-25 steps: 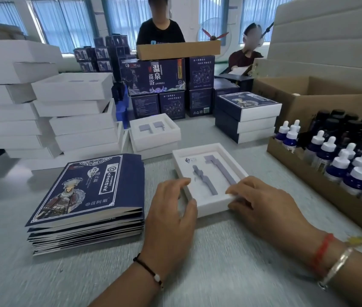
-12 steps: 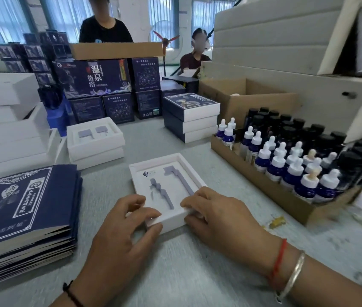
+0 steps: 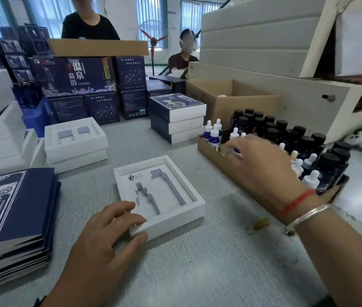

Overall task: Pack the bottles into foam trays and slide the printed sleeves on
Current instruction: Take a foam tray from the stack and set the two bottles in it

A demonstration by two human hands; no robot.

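A white foam tray (image 3: 195, 202) with two empty grey cut-outs lies on the grey table in front of me. My left hand (image 3: 104, 240) holds its near left corner, fingers on top and thumb against the front wall. My right hand (image 3: 264, 171) is over the long cardboard tray (image 3: 211, 149) of bottles on the right, fingers curled round a blue dropper bottle (image 3: 238, 152) standing in it; the hand is blurred. Black-capped bottles (image 3: 270, 131) fill the tray's far side. A stack of dark blue printed sleeves (image 3: 9, 209) lies at the left.
Empty foam trays (image 3: 73, 149) are stacked behind the sleeves. Three sleeved boxes (image 3: 175, 120) stand behind the working tray, an open carton (image 3: 242, 100) beyond them. A small brown scrap (image 3: 259, 223) lies by my right wrist. Two people work across the table.
My right hand left the tray's near right corner and went right and away to the bottles. My left hand stayed on the tray. The view swung right.
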